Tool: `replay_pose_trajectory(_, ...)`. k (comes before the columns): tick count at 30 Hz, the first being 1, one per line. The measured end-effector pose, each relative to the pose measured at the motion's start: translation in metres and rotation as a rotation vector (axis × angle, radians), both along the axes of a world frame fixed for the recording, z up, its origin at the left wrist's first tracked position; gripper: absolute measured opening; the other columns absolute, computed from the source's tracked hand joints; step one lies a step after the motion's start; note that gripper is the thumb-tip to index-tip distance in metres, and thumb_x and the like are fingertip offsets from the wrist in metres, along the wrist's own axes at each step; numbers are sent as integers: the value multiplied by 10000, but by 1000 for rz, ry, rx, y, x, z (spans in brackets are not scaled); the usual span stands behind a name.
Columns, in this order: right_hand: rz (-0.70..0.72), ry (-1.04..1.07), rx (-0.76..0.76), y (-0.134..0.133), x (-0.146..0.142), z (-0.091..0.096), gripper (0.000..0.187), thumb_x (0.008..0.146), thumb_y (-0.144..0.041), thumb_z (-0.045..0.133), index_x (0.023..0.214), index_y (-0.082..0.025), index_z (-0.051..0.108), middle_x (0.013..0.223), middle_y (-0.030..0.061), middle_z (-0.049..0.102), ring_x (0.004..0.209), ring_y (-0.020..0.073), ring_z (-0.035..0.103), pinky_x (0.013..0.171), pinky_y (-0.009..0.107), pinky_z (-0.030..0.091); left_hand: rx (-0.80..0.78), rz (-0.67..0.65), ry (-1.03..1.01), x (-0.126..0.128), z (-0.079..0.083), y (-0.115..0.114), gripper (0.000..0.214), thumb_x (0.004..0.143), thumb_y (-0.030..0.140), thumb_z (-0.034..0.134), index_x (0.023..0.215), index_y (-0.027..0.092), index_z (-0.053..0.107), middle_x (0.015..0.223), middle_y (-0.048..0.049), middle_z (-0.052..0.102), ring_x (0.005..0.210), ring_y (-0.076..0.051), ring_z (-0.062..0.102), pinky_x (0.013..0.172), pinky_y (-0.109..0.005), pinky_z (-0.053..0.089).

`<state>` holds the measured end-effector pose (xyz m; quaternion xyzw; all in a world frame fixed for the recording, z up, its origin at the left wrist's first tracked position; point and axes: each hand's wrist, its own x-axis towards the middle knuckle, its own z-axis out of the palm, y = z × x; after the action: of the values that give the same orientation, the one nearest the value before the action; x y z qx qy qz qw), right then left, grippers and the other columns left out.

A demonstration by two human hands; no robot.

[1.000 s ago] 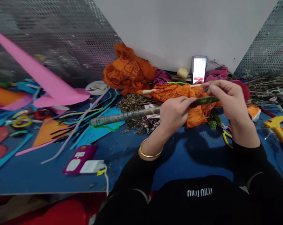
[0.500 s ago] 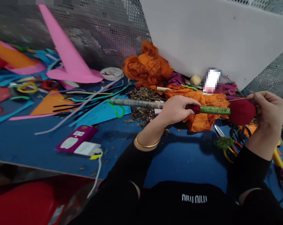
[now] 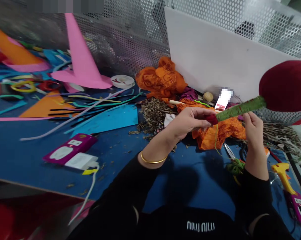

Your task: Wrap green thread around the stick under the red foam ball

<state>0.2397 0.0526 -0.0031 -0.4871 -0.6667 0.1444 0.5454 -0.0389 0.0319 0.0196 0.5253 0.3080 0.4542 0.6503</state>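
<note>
My left hand [image 3: 187,121] is closed round the dark red part of a stick. A green-wrapped length [image 3: 240,109] of the stick runs up to the right from my fingers. A large dark red rounded head [image 3: 286,86] sits at its far end. Just under the green length is my right hand [image 3: 254,128], thumb and finger pinched together; whatever they hold is hidden. A thin green thread [image 3: 216,141] hangs from the stick beside my left fingertips. It trails toward a small ball of green yarn [image 3: 235,166] on the blue table [image 3: 180,180].
Crumpled orange cloth [image 3: 227,128] and dried plant bits [image 3: 152,115] lie behind my hands. Scissors [image 3: 229,151] rest near the yarn. A yellow glue gun [image 3: 284,176] is at right. Left are a pink cone hat [image 3: 83,63], coloured strips and a purple box [image 3: 70,148].
The stick has tilted, its red head rising toward the upper right and appearing larger. My right hand has moved left from beyond the head to beneath the green length. The thread now hangs down.
</note>
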Motion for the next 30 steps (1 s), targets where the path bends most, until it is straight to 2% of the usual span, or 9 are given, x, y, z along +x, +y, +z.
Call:
replay_pose_trajectory(3,227,110,-39,-17,-47,0,374,952,-585,598,969,-237,732,952,44,751,940,192,691,905,352,550,4,28,-13,2,-4,3,422,632,146,817,1052,181,830,903,-45,800,698,-129,677,643,-252,539)
replay_pose_trajectory(6,435,113,-146,-30,-76,-1,350,854,-582,728,890,-235,702,819,17,718,805,182,677,801,334,575,-9,37,-37,4,-6,6,424,622,173,844,1046,164,829,920,-56,803,732,-144,690,650,-249,534)
replay_pose_trajectory(10,293,8,-127,-45,-79,4,295,951,-400,644,717,-222,671,680,0,659,666,154,615,681,305,531,-57,47,-76,5,-8,10,438,585,183,864,1021,162,831,930,-46,804,729,-128,676,642,-221,506)
replay_pose_trajectory(13,160,62,117,-52,-77,6,242,948,-365,647,751,-248,726,855,41,709,893,210,687,857,382,566,-86,49,-83,6,-12,13,444,587,186,867,1029,164,829,882,-39,794,721,-121,675,611,-202,475)
replay_pose_trajectory(15,200,174,186,-52,-81,3,257,943,-406,646,744,-259,716,956,63,727,1030,255,708,952,448,573,-109,26,-101,9,-16,15,430,589,175,870,1017,163,826,875,-38,789,739,-121,686,622,-201,479)
replay_pose_trajectory(19,388,408,134,-50,-94,-4,392,939,-560,601,694,-255,578,736,38,661,850,258,726,900,508,598,-160,-28,-111,15,-23,15,364,615,149,872,975,159,820,905,-44,786,743,-109,690,659,-210,503)
replay_pose_trajectory(22,440,542,41,-49,-97,-2,450,926,-572,624,657,-245,468,530,-59,401,476,135,485,637,368,545,-181,-59,-51,17,-24,13,330,656,167,857,984,146,824,809,-35,761,585,-67,595,538,-192,425)
replay_pose_trajectory(25,393,668,-64,-50,-95,5,443,909,-480,671,627,-232,437,517,-92,243,413,72,232,466,261,319,-178,-60,-26,19,-25,11,310,659,186,852,961,130,821,753,-31,741,545,-57,557,502,-185,385)
replay_pose_trajectory(30,217,694,-117,-57,-95,12,436,848,-452,727,599,-218,456,538,-65,362,462,70,283,474,266,236,-160,-35,-44,27,-31,12,328,617,246,880,907,117,800,687,-9,709,516,-57,527,485,-192,371)
